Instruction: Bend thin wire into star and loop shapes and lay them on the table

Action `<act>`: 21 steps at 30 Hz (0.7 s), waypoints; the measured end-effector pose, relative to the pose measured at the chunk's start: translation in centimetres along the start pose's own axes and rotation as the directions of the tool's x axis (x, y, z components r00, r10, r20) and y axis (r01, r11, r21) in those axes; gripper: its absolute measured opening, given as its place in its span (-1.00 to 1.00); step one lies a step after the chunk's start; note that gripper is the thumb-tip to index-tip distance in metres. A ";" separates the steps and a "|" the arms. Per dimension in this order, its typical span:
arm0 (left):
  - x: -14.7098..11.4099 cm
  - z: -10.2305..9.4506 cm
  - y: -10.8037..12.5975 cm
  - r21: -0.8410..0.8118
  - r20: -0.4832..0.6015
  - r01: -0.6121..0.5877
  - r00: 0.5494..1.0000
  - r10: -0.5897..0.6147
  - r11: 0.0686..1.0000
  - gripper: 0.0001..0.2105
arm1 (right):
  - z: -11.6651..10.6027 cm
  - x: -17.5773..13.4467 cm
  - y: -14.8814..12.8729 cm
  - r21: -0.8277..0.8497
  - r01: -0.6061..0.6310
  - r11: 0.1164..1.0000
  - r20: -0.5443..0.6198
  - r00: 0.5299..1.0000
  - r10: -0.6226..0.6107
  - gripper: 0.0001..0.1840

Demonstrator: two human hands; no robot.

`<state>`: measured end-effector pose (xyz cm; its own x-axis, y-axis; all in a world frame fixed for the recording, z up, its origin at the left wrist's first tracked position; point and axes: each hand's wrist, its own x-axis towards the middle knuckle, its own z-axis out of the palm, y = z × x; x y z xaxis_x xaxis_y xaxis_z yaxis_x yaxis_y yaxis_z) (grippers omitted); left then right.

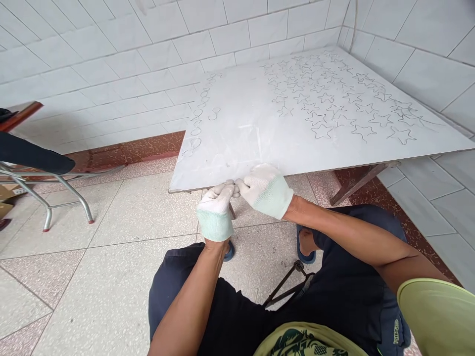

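Observation:
Both hands wear white gloves with pale green cuffs and meet at the front edge of a white board [237, 141]. My left hand [215, 210] is closed in a pinch, its fingertips pointing up to the right. Beside it, nearly touching, my right hand [264, 190] is also pinched, knuckles over the board's edge. Whatever lies between the fingertips is too small to make out. On the board's right half lie several star-shaped bent wires [322, 131]. A row of looped wires [195, 127] runs along its left edge.
White tiled walls [193, 49] bound the board behind and at right. A wooden leg [351, 188] supports it. Between my feet stands a dark metal frame [284, 287]. At far left, another person's leg [33, 153] rests near a metal-legged stool [74, 195].

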<state>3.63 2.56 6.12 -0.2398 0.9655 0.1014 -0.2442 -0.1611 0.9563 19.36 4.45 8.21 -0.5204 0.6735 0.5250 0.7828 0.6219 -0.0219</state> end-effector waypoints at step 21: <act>0.7 -0.9 1.4 0.136 -0.022 0.052 0.999 -0.049 0.989 -0.74 | -1.3 0.6 -1.0 0.007 -0.028 1.000 0.288 0.957 0.025 -0.63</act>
<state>2.24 2.78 7.28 -0.2478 0.9676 0.0481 -0.1262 -0.0814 0.9887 18.68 3.71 9.63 -0.5773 0.7750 0.2570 0.7946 0.6057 -0.0420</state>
